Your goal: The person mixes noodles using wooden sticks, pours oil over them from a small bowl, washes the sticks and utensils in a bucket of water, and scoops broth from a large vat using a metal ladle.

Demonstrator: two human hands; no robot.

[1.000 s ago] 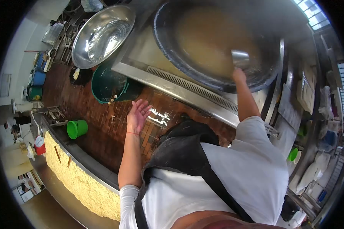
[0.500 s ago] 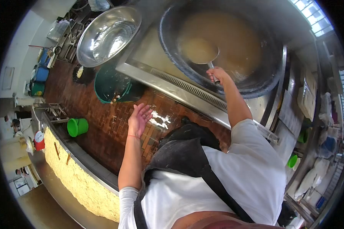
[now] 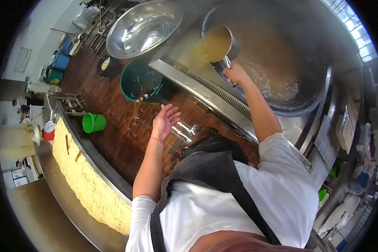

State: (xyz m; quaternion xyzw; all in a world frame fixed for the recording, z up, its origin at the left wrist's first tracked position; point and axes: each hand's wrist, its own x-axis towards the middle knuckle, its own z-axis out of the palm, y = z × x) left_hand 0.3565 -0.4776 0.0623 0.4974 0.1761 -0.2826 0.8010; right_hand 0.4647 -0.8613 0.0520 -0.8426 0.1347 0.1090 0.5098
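My right hand is wrapped round the handle of a metal dipper. Cloudy yellow-brown liquid fills the dipper, which is tilted at the left side of a huge dark wok. Liquid appears to spill over its lip onto the metal stove top. More brownish liquid stands in the wok, rippling and foamy near the right, with steam above. My left hand hangs in the air over the tiled floor, fingers apart, palm up, holding nothing.
A big steel basin rests at the stove's left end, above a dark green tub on the wet brick-coloured floor. A bright green bucket stands by a long metal table carrying a yellow crumbly mass. Shelves with bags line the right.
The dipper has risen from the wok's liquid and moved to its left side, now tilted and pouring. My left hand stays open. The whole view has shifted slightly.
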